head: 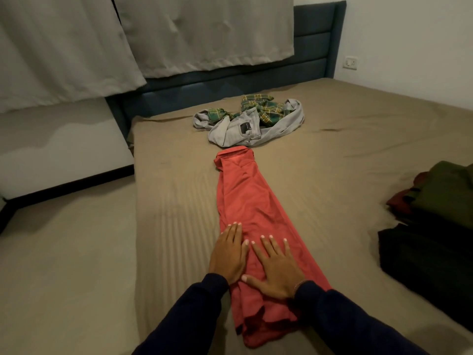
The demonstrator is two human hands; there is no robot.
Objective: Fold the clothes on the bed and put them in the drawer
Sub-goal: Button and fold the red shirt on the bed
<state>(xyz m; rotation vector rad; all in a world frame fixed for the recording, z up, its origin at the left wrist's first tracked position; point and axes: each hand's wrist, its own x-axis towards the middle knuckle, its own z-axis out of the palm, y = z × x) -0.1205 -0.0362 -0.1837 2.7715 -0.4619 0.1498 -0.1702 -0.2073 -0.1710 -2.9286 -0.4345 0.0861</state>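
Your left hand (228,254) lies flat on the red shirt (252,226), fingers straight and close together, pointing away from you, its outer edge at the shirt's left border. Your right hand (277,269) lies flat beside it, just to the right, fingers spread a little and the thumb stretched toward the left hand's wrist. Neither hand grips anything; both press palm-down on the cloth. Both forearms, in dark blue sleeves (197,313), reach in from the bottom of the view and converge on the shirt.

The red shirt is folded lengthwise into a long narrow strip on the bed (332,155), its collar at the far end and its hem nearest you. Just beyond the collar lies an unfolded heap: grey jeans (238,130) tangled with a green plaid garment (266,108). Well to the right of the shirt, at the bed's edge, sits a stack of folded clothes (435,226), olive green on top, dark red and black below. Beyond the heap stands the dark blue headboard (317,39), with grey curtains (199,32) hanging over it.
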